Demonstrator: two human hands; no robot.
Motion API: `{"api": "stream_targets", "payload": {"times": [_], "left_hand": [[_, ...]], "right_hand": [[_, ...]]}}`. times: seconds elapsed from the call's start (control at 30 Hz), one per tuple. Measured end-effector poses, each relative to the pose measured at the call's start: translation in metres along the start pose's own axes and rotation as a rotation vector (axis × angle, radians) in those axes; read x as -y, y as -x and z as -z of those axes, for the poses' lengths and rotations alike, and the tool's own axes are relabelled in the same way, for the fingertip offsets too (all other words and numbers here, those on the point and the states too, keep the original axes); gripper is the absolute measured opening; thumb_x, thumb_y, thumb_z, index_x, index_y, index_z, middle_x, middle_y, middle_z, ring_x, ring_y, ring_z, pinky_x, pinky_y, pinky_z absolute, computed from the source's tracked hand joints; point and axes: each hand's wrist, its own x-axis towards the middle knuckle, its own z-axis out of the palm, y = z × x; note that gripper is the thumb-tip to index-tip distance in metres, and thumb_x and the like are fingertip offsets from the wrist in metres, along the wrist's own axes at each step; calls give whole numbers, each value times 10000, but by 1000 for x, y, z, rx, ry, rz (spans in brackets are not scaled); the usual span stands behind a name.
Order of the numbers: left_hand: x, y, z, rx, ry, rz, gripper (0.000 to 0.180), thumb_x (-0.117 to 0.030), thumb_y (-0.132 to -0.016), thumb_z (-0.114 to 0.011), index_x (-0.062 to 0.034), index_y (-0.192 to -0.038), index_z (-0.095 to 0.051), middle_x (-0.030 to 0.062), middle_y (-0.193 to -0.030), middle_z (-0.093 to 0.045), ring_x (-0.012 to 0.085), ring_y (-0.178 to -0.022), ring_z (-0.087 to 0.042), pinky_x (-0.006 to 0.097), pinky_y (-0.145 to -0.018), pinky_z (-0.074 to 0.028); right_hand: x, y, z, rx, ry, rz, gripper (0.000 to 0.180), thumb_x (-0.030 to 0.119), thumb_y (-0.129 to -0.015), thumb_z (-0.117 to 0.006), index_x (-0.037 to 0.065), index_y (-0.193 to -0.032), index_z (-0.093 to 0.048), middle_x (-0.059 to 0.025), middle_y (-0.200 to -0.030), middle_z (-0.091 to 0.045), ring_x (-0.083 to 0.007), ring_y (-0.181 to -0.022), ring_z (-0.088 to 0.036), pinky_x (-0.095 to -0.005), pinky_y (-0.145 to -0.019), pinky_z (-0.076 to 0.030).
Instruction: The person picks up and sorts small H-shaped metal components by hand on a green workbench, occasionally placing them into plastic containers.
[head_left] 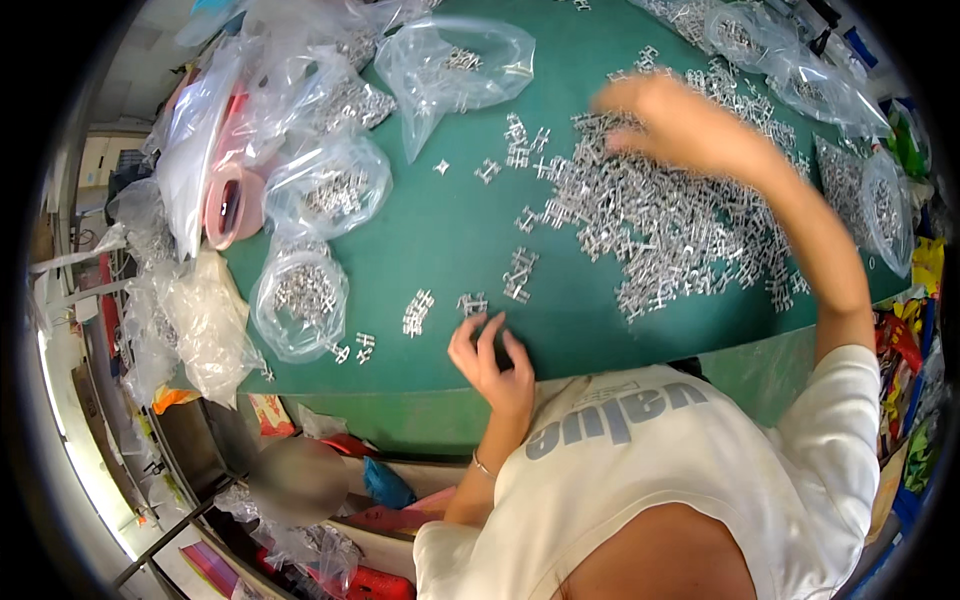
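A wide heap of small silver H-shaped metal pieces (650,220) covers the right half of the green table (430,240). My right hand (665,120) reaches over the heap's far side; motion smears its fingers, and whether they grip a piece cannot be seen. Close to the near edge, my left hand (497,370) rests with curved, spread fingers, nothing visible between them. Its fingertips are at a short row of pieces (472,303), perhaps touching it. Another row of pieces (418,313) lies to its left, and a small cluster (519,275) lies just beyond.
Clear plastic bags holding similar pieces, such as one bag (300,298) and another (330,185), line the table's left side. A larger bag (455,65) lies at the back. More bags (870,200) stand at the right edge. A pink container (235,205) stands at far left.
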Motion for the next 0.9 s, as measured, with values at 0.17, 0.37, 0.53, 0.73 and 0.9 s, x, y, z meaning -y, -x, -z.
{"api": "stream_targets", "payload": {"times": [0.17, 0.37, 0.53, 0.73, 0.9], "left_hand": [[-9, -34, -8, 171, -111, -96, 422, -96, -709, -676, -33, -1102, -537, 140, -1114, -467, 317, -1018, -421, 419, -843, -332], [3, -43, -15, 257, -140, -161, 337, -113, -741, -658, -41, -1050, -544, 86, -1063, -523, 245, -973, -466, 379, -810, -295], [8, -47, -2, 170, 137, -70, 327, -24, -741, -640, -23, -1054, -544, 98, -969, -587, 222, -895, -550, 346, -833, -355], [17, -47, 5, 186, 568, 142, 363, 64, -779, -572, 34, -1132, -489, 141, -1090, -573, 215, -997, -565, 314, -895, -416], [13, -54, 20, 241, 1290, 455, 372, 56, -819, -519, 88, -1176, -419, 205, -1153, -519, 260, -1079, -520, 339, -934, -404]], "right_hand": [[80, 68, -84, -93, 43, 28, 438, 183, -707, -671, 48, -1104, -543, -91, -1211, -477, -243, -1185, -396, -439, -974, -306], [75, 91, -101, -267, 244, -141, 342, 138, -743, -621, 85, -1071, -540, -59, -1255, -447, -236, -1183, -401, -470, -986, -282], [55, 92, -98, -439, 187, -270, 283, 66, -714, -635, 63, -987, -562, -99, -1248, -450, -277, -1144, -437, -493, -959, -299], [124, 43, -111, -458, -46, 1, 334, 80, -693, -650, 42, -1012, -562, -97, -1055, -509, -259, -982, -478, -380, -842, -367], [118, 26, -150, -319, -63, -17, 244, 106, -730, -610, 19, -957, -590, -84, -915, -532, -247, -892, -483, -342, -776, -372]]}}
